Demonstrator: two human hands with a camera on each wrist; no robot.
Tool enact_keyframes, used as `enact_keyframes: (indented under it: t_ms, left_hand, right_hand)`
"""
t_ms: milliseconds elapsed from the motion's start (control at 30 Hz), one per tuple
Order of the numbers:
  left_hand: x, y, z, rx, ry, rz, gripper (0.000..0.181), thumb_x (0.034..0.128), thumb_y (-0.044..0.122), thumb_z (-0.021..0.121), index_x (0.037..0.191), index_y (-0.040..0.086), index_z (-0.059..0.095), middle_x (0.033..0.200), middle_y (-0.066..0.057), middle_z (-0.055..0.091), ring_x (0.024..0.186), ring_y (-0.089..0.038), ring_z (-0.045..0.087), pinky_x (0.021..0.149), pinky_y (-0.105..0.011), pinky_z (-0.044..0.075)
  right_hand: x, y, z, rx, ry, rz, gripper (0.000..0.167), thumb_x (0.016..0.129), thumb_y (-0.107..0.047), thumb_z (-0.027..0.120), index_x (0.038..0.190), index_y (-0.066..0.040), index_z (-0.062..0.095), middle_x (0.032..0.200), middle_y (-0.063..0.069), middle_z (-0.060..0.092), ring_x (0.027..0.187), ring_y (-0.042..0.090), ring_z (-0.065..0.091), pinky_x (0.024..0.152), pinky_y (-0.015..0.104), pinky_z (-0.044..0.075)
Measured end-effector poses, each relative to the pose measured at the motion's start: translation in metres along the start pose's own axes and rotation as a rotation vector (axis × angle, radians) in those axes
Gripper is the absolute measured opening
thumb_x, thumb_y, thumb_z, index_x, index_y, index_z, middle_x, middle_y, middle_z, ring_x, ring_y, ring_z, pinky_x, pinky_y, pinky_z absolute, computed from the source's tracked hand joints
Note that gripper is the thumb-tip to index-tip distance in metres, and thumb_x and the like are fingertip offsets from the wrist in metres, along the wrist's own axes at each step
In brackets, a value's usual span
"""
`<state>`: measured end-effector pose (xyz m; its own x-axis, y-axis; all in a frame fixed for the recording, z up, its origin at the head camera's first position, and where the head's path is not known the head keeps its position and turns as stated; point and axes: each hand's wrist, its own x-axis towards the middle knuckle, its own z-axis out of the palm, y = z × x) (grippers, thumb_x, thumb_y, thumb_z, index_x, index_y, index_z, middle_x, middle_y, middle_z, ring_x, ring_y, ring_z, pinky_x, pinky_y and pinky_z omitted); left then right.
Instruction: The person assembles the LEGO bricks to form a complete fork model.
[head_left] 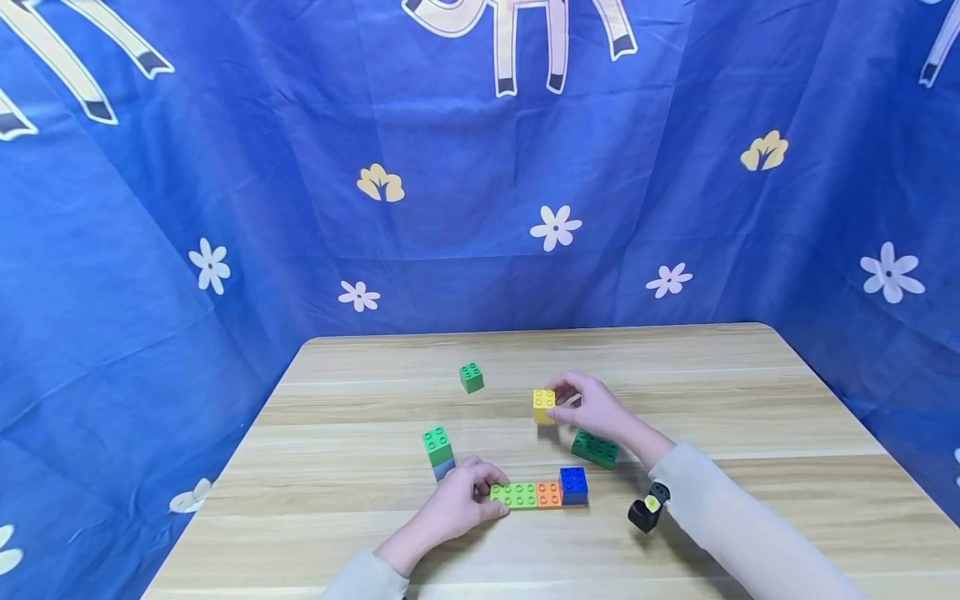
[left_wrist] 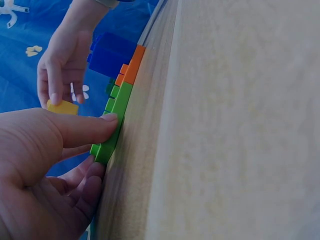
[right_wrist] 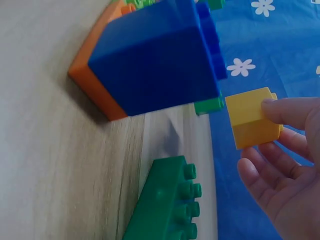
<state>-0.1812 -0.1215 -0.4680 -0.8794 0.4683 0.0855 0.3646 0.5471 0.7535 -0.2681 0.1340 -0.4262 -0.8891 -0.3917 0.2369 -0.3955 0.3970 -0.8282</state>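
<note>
My left hand pinches the left end of a low lime-green brick between thumb and fingers. Beside the lime brick, in line with it, sits an orange brick, and a taller blue brick is stacked on its right end. My right hand holds a yellow brick by thumb and fingertips, raised above the table behind the row. Just below that hand lies a dark green brick. Left of the row stands a bright green brick on top of a light blue one.
A small green brick stands alone toward the table's back. The wooden table meets a blue patterned cloth behind and at both sides. A black wrist camera hangs from the right sleeve.
</note>
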Motion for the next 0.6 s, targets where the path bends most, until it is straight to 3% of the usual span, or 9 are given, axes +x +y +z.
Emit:
enact_keyframes:
  t_ms: [400,600]
  left_hand:
    - [0.0,-0.002,0.001,0.003,0.002,0.004,0.029,0.0722,0.014,0.077,0.098,0.012,0.066,0.088,0.004,0.052,0.082,-0.013,0.049,0.071,-0.023,0.044]
    - [0.001,-0.002,0.001,0.014,0.004,0.009,0.029,0.0721,0.015,0.078,0.098,0.012,0.066,0.087,0.005,0.052,0.081,-0.013,0.05,0.071,-0.024,0.044]
  right_hand:
    - [-0.019,-0.008,-0.001,-0.018,-0.008,-0.07,0.028,0.081,-0.012,0.072,0.104,-0.001,0.061,0.094,0.006,0.061,0.087,0.022,0.059,0.072,0.028,0.052]
    - [-0.027,-0.01,0.002,-0.023,0.012,-0.06,0.039,0.081,-0.012,0.072,0.115,0.001,0.06,0.097,0.004,0.059,0.089,0.02,0.057,0.073,0.027,0.051]
